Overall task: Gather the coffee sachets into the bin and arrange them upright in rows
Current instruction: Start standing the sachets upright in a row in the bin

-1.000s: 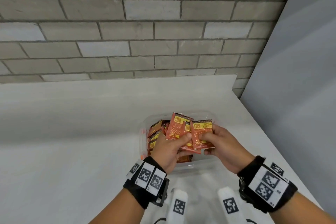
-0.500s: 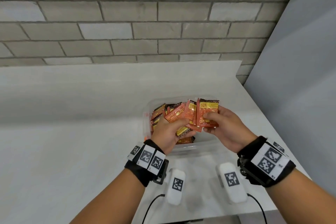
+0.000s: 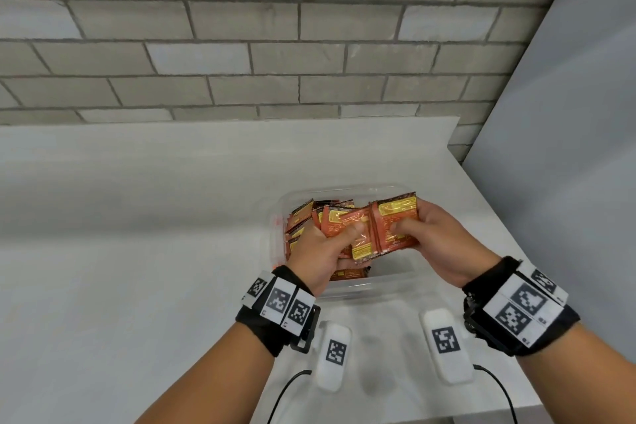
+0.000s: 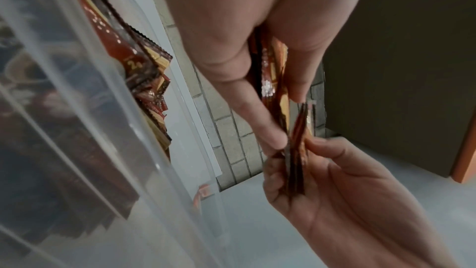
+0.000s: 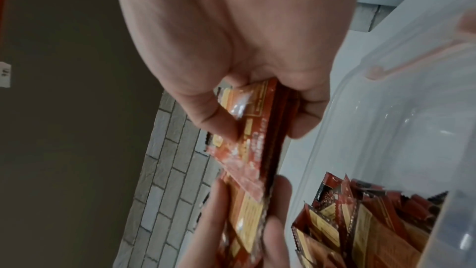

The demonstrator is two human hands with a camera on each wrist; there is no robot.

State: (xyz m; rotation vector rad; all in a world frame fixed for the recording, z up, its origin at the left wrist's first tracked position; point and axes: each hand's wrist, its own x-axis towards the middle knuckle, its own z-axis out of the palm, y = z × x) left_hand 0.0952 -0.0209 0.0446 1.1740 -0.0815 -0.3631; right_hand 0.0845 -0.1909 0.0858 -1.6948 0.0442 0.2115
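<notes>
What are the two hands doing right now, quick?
Left hand: holding a bunch of coffee sachets over the bin.
Right hand: pinching its own sachet stack.

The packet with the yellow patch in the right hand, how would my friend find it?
Find the clear bin on the white counter. Above it the right hand pinches one sachet. It stands upright, facing you, unlike the tilted bunch beside it.
</notes>
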